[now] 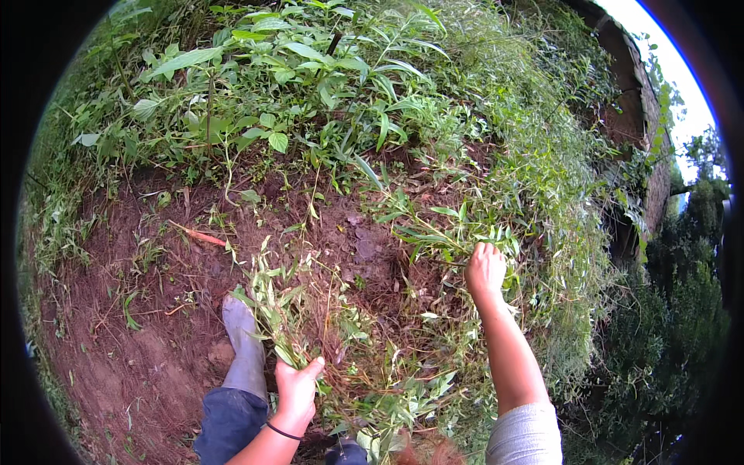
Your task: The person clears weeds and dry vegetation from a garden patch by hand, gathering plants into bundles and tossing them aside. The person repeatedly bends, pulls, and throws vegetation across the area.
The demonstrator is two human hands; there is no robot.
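My left hand (pixel 297 386), with a dark band at the wrist, is closed round a bunch of leafy pulled weeds (pixel 279 314) whose stems and leaves point up and away from me. Reddish roots hang at its right side. My right hand (pixel 486 268) reaches farther forward and grips the stems of a leafy green plant (pixel 436 232) at the edge of the dense growth. Its fingertips are partly hidden among the leaves. Between the hands lie loose weeds and bare, root-strewn soil (pixel 366 250).
Tall broad-leaved plants (pixel 325 64) stand ahead. A reddish stick (pixel 203 236) lies on the soil at the left. My rubber boot (pixel 241 337) stands beside the held bunch. Thick greenery (pixel 558 232) runs along the right, before a brown roof-like edge (pixel 654 128).
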